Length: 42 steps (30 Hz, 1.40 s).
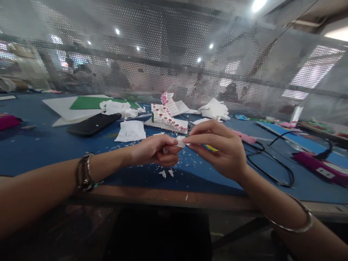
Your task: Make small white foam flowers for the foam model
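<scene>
A small piece of crumpled white paper (180, 141) is pinched between my two hands above the blue tabletop. My left hand (163, 149) grips it from the left, thumb on top and fingers curled. From the right, the thumb and fingertips of my right hand (220, 146) close on its other side. Just beyond stands a white paper model (170, 114) shaped like steps, dotted with pink and red spots. To its left lies a folded white tissue (131, 131). Tiny white paper scraps (163, 173) are scattered on the table below my hands.
A black phone (92, 125) lies at left by white and green sheets (88, 102). Crumpled tissue (119, 108) and stacked white paper (214, 109) lie behind. A pink glue gun (244, 137), a looping black cable (268, 170) and a magenta power strip (318, 165) occupy the right.
</scene>
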### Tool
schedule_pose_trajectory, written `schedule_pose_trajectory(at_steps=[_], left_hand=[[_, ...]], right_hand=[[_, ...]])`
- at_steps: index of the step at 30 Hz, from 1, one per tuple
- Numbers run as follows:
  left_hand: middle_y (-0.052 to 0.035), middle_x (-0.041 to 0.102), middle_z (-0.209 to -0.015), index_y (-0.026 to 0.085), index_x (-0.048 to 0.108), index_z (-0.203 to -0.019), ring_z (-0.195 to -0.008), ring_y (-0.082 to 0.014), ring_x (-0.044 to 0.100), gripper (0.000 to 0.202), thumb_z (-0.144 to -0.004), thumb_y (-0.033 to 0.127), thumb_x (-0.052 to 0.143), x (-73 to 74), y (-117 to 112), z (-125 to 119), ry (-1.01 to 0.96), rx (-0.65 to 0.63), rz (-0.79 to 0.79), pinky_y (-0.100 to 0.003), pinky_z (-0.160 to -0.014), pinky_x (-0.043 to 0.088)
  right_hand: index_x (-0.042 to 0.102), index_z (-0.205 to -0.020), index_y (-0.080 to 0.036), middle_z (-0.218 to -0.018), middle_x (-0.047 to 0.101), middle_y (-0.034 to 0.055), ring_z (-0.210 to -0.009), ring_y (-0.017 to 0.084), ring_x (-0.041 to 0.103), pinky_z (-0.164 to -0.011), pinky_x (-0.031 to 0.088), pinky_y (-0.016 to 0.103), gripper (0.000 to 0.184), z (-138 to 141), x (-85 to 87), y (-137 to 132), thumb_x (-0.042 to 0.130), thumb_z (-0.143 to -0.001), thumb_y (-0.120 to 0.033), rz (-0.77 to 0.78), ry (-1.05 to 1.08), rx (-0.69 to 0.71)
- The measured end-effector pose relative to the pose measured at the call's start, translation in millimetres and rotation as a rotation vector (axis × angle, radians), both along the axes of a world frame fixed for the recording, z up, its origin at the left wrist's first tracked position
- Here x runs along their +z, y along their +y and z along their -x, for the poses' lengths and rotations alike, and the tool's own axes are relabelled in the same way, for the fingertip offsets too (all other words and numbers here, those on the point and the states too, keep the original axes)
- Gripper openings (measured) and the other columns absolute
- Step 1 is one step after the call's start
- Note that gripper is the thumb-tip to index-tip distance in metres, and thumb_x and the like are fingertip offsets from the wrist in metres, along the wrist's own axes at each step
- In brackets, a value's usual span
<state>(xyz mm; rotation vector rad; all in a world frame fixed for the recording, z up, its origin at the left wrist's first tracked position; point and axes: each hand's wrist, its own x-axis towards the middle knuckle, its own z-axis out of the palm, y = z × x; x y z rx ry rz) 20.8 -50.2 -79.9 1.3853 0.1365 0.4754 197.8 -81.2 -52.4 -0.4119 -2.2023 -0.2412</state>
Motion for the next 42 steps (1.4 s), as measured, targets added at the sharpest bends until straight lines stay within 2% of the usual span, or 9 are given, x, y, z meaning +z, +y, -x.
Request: schedule_pose_trajectory(at_steps=[7, 16, 25, 33, 38, 42], left_hand=[[0.0072, 0.013, -0.034, 0.019, 0.026, -0.048, -0.033, -0.0078, 0.015, 0.027, -0.074, 0.023, 0.033, -0.2, 0.7, 0.6, -0.008, 0.001, -0.015, -0.024, -0.039, 0.012], [0.0074, 0.014, -0.033, 0.019, 0.028, -0.049, -0.033, -0.0085, 0.015, 0.026, -0.074, 0.023, 0.034, 1.1, 0.2, 0.9, 0.007, 0.008, -0.022, -0.024, -0.039, 0.011], [0.0074, 0.013, -0.035, 0.019, 0.027, -0.050, -0.034, -0.0081, 0.014, 0.026, -0.074, 0.024, 0.035, 2.0, -0.4, 0.9, 0.020, -0.014, -0.014, -0.026, -0.041, 0.011], [0.0072, 0.012, -0.035, 0.019, 0.026, -0.051, -0.035, -0.0083, 0.015, 0.027, -0.076, 0.025, 0.033, 1.3, 1.2, 2.2, 0.022, -0.022, -0.025, -0.026, -0.041, 0.011], [0.0072, 0.013, -0.035, 0.019, 0.027, -0.050, -0.035, -0.0085, 0.015, 0.028, -0.076, 0.026, 0.034, 0.7, 1.5, 2.0, 0.021, -0.023, -0.014, -0.027, -0.042, 0.010], [0.0074, 0.013, -0.035, 0.019, 0.027, -0.050, -0.034, -0.0082, 0.015, 0.027, -0.075, 0.025, 0.034, 1.6, 0.9, 1.7, 0.024, -0.009, -0.024, -0.027, -0.042, 0.011]], right_hand=[[0.060, -0.081, -0.023, -0.077, 0.052, 0.0006, -0.072, 0.011, 0.053, -0.064, 0.045, 0.026, 0.013, 1.5, 1.8, -1.5, 0.056, -0.074, -0.013, -0.021, 0.032, -0.021], [0.056, -0.072, -0.018, -0.074, 0.055, 0.0011, -0.068, 0.010, 0.053, -0.062, 0.045, 0.025, 0.007, 1.3, 2.1, -2.7, 0.056, -0.073, -0.011, 0.001, 0.097, -0.037], [0.055, -0.071, -0.017, -0.067, 0.058, -0.0010, -0.062, 0.008, 0.054, -0.056, 0.044, 0.021, 0.005, 0.6, -1.9, -1.5, 0.057, -0.073, -0.012, 0.230, 0.284, -0.069], [0.050, -0.072, -0.018, -0.059, 0.059, -0.0032, -0.047, 0.005, 0.055, -0.046, 0.044, 0.016, 0.008, 2.4, -3.7, -2.6, 0.053, -0.078, -0.021, 0.478, 0.367, 0.000], [0.039, -0.071, -0.020, -0.052, 0.056, -0.0042, -0.040, 0.004, 0.052, -0.040, 0.040, 0.017, 0.016, 0.7, -4.8, -1.2, 0.042, -0.085, -0.028, 0.518, 0.315, 0.036], [0.037, -0.069, -0.020, -0.051, 0.054, -0.0041, -0.039, 0.004, 0.049, -0.040, 0.038, 0.018, 0.019, 0.9, -6.2, 0.1, 0.036, -0.087, -0.028, 0.514, 0.277, 0.044]])
